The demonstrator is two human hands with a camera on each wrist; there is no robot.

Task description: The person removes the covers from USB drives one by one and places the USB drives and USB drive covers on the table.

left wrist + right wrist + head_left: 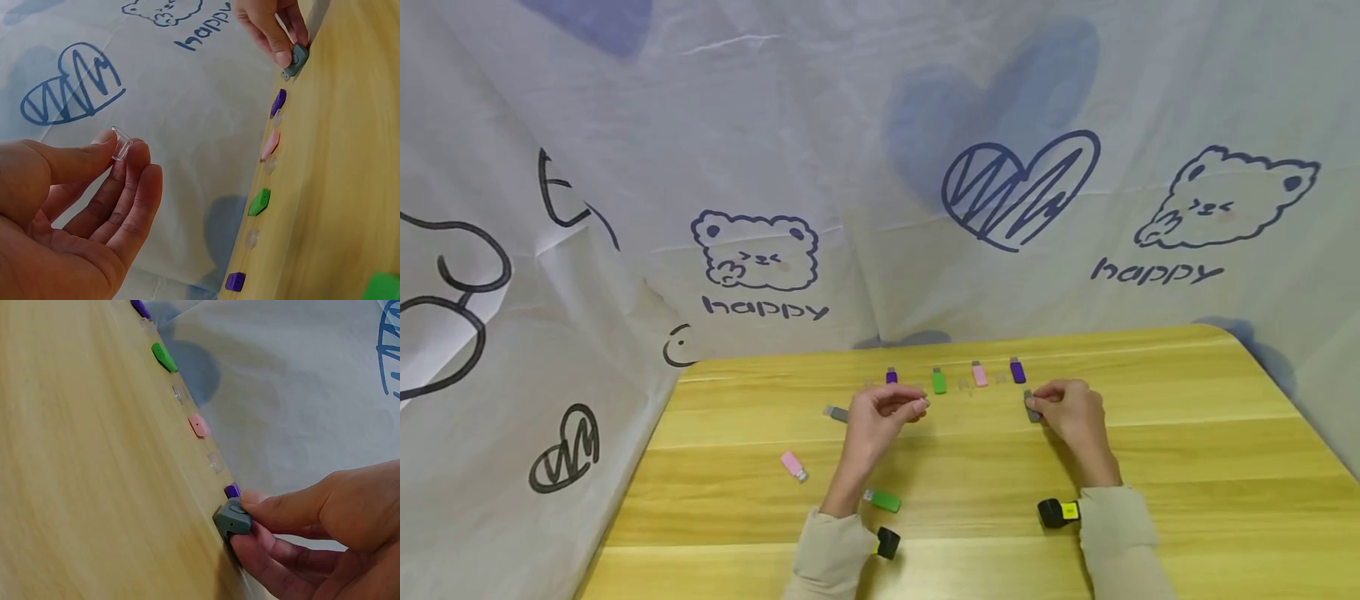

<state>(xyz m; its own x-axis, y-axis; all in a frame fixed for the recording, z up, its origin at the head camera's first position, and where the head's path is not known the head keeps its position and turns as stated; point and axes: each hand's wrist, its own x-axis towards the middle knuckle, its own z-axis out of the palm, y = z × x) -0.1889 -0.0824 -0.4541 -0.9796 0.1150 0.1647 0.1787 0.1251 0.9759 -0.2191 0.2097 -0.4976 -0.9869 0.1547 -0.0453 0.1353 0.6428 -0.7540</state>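
Pinching clear cap (121, 143), left hand (75, 212), right hand (319, 531) gripping grey drive (232, 519)

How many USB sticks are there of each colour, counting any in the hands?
Purple plastic USB sticks: 2
Green plastic USB sticks: 2
Pink plastic USB sticks: 2
Grey plastic USB sticks: 2, one pinched by the right hand
Total: 8
The left hand pinches a clear plastic cap, not counted.

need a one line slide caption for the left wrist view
Left hand pinches a clear cap while the right hand holds a grey flash drive at the table edge.
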